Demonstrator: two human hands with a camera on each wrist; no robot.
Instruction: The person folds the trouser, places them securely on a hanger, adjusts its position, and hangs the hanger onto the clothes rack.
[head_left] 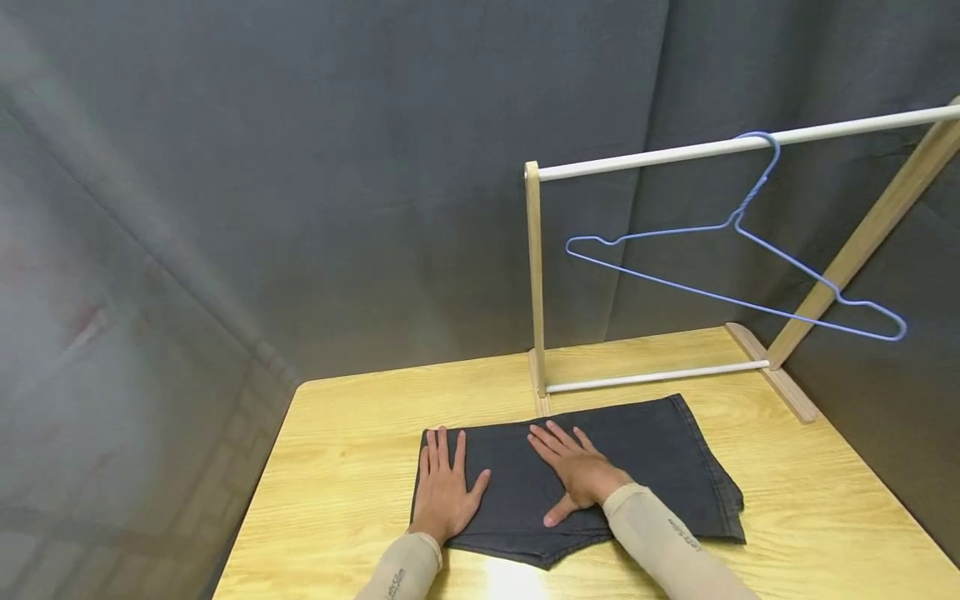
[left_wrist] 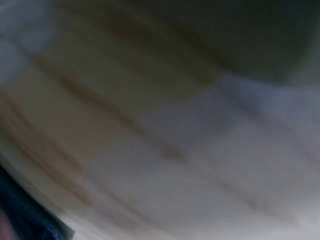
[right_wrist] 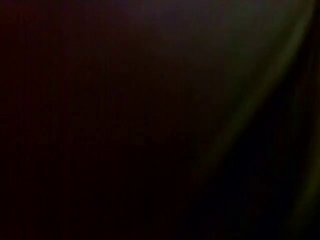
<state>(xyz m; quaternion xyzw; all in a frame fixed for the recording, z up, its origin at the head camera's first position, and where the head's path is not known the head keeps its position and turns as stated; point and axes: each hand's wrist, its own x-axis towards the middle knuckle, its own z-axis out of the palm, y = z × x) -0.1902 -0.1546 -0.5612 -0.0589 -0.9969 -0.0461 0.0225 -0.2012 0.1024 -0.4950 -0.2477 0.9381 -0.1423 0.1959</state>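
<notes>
A pair of dark shorts (head_left: 637, 442), folded in half, lies flat on the wooden table, its leg hems toward the right. My left hand (head_left: 444, 492) rests on the waist end at the left, fingers straight and pointing away from me. Across the middle of the cloth lies my right hand (head_left: 577, 471), palm down with fingers spread and thumb out. A dark corner of the cloth (left_wrist: 22, 210) shows at the lower left of the blurred left wrist view. The right wrist view is almost black.
Behind the shorts stands a rack with wooden posts (head_left: 535, 275) and a white top bar (head_left: 652, 158). A blue wire hanger (head_left: 675, 285) hangs from that bar. Grey curtains (head_left: 420, 183) enclose the back and sides of the table (head_left: 337, 467).
</notes>
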